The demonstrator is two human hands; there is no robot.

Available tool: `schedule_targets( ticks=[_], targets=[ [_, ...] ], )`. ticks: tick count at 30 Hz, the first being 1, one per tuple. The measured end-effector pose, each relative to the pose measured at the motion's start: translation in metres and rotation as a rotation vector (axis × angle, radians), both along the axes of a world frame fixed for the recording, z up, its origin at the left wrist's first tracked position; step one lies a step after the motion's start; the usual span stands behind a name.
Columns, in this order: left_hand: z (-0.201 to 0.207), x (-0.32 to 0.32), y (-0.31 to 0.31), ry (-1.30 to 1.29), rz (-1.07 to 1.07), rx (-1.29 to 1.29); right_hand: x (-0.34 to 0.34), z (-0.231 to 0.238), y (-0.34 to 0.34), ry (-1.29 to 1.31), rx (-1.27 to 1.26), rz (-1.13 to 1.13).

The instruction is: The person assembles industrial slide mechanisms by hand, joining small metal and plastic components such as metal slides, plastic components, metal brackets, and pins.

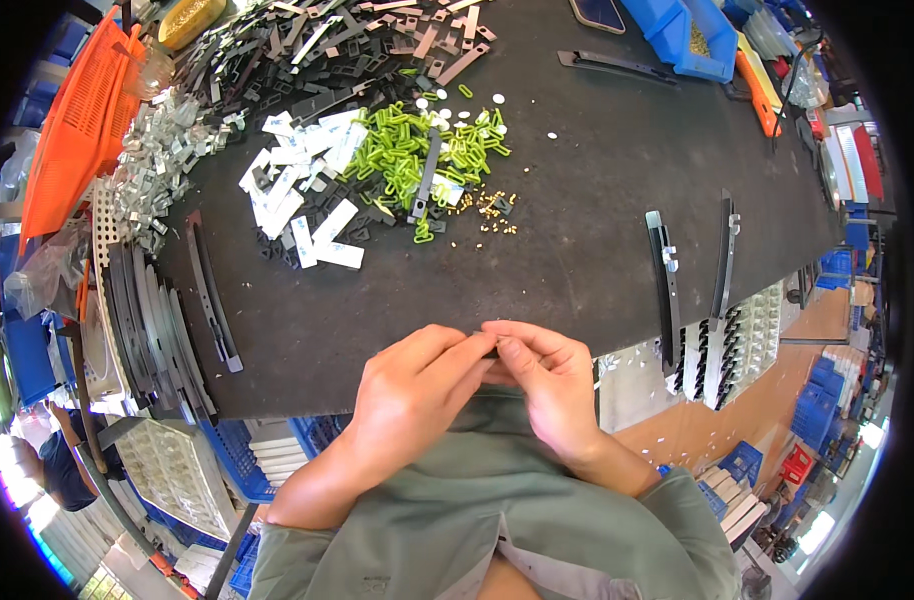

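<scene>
Where both hands meet, small dark part [493, 347] pinched between their fingers [477, 350].

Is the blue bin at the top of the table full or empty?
Nearly empty. The blue bin shows bare blue walls and floor, with only a small heap of tiny yellowish bits in it. Its far end is cut off by the picture edge.

Dark worktable [597, 150], blue crates [837, 385] below

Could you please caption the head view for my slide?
Left hand and right hand pinch a small dark part at the black table's near edge.
</scene>
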State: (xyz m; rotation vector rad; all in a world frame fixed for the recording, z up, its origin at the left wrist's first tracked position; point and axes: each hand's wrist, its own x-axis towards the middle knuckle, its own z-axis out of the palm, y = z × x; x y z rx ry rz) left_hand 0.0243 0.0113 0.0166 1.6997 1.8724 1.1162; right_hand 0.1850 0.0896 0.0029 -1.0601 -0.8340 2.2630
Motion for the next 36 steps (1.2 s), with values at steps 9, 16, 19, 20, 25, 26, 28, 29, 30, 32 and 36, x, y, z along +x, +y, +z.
schedule_targets(
  ticks=[9,16,19,20,25,26,28,29,30,32,36],
  targets=[
    [0.007,0.001,-0.006,-0.212,0.049,-0.07,0.015,0.001,-0.007,-0.019,0.045,0.027],
    [-0.017,-0.026,0.027,0.05,0.079,-0.103,0.046,0.0,-0.015,-0.165,0.06,-0.073],
    [-0.014,-0.027,0.032,0.091,0.049,-0.186,0.044,0.002,-0.016,-0.19,-0.094,-0.128],
    [-0.013,-0.027,0.032,0.111,0.043,-0.204,0.042,0.0,-0.016,-0.171,-0.079,-0.136],
    [-0.014,-0.023,0.031,0.187,0.033,-0.207,0.044,-0.011,-0.013,-0.175,0.053,-0.137],
    [-0.014,-0.023,0.031,0.189,0.041,-0.216,0.044,-0.012,-0.013,-0.18,0.039,-0.144],
    [-0.014,-0.022,0.03,0.188,0.045,-0.227,0.045,-0.014,-0.013,-0.193,0.042,-0.147],
    [-0.014,-0.021,0.031,0.23,0.044,-0.215,0.047,-0.015,-0.012,-0.2,0.047,-0.14],
    [-0.015,-0.021,0.03,0.272,0.044,-0.203,0.047,-0.013,-0.011,-0.203,0.047,-0.139],
    [-0.017,-0.02,0.027,0.271,0.043,-0.187,0.043,-0.007,-0.009,-0.201,0.037,-0.157],
    [-0.02,-0.02,0.027,0.294,0.022,-0.161,0.046,-0.018,-0.015,-0.179,0.132,-0.152]
  ],
)
